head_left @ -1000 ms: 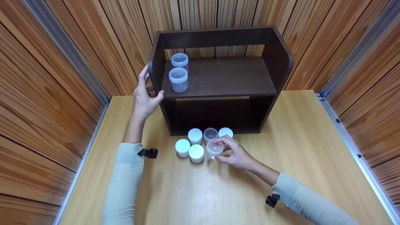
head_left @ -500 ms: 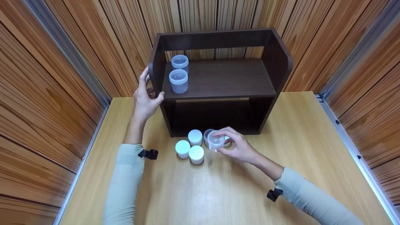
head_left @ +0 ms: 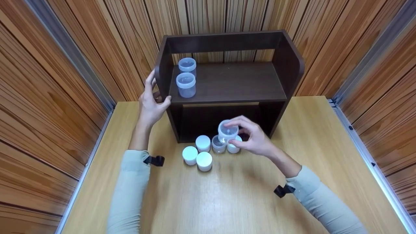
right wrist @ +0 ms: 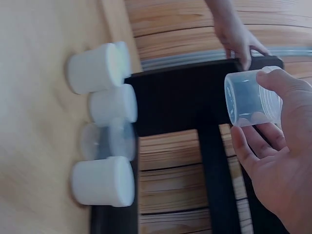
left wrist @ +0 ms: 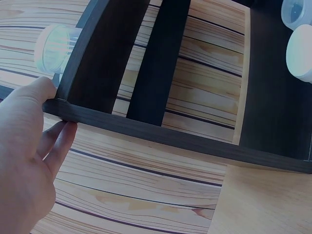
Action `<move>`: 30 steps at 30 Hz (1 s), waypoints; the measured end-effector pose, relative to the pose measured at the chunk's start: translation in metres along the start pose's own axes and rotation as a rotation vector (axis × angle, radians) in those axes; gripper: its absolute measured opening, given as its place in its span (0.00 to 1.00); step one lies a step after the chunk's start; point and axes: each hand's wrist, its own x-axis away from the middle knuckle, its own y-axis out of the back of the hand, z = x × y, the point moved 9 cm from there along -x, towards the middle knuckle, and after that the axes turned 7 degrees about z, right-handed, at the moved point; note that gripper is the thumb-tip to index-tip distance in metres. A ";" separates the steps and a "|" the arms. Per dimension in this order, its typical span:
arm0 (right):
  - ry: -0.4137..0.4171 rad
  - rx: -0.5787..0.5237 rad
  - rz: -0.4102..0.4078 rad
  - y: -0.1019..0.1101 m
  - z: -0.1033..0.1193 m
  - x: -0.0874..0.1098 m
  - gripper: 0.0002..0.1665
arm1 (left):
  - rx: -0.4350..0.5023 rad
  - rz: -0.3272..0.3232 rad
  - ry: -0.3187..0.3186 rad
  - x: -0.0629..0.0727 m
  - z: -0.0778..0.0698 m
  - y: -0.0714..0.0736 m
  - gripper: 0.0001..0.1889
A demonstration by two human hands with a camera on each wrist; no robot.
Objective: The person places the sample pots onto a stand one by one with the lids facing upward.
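My right hand (head_left: 255,138) pinches a clear plastic jar (head_left: 228,130) near its rim, thumb on one side and fingers on the other. In the head view the jar overlaps the lower front opening of a dark brown two-tier shelf (head_left: 240,81). The right wrist view shows this see-through jar (right wrist: 248,97) lifted off the table. With thumb at the front edge and fingers around the outer side, my left hand (head_left: 151,107) grips the shelf's left side panel. Two clear jars, one front (head_left: 186,87) and one back (head_left: 187,65), stand at the left end of the upper tier.
On the table (head_left: 195,201) before the shelf stand several white-lidded jars, among them a front one (head_left: 204,161) and a left one (head_left: 190,155). A clear jar (head_left: 218,148) sits between a white jar (head_left: 203,143) and another white jar (head_left: 233,148). Wood-panelled walls (head_left: 48,97) surround the table.
My right hand has raised the clear jar from beside the group on the table, moving it up and toward the shelf. The left hand keeps its grip on the side panel.
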 end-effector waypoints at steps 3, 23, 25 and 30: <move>0.017 -0.010 -0.010 0.008 0.007 -0.007 0.28 | -0.007 -0.007 0.005 0.000 0.000 0.001 0.46; 0.056 -0.009 -0.051 0.037 0.041 -0.053 0.30 | -0.007 0.015 0.033 0.001 0.001 -0.001 0.47; 0.054 -0.015 -0.056 0.040 0.044 -0.058 0.30 | -0.003 0.015 0.027 0.001 0.001 -0.001 0.47; 0.047 -0.028 -0.074 0.047 0.046 -0.068 0.30 | -0.002 0.017 0.027 0.001 0.002 -0.001 0.47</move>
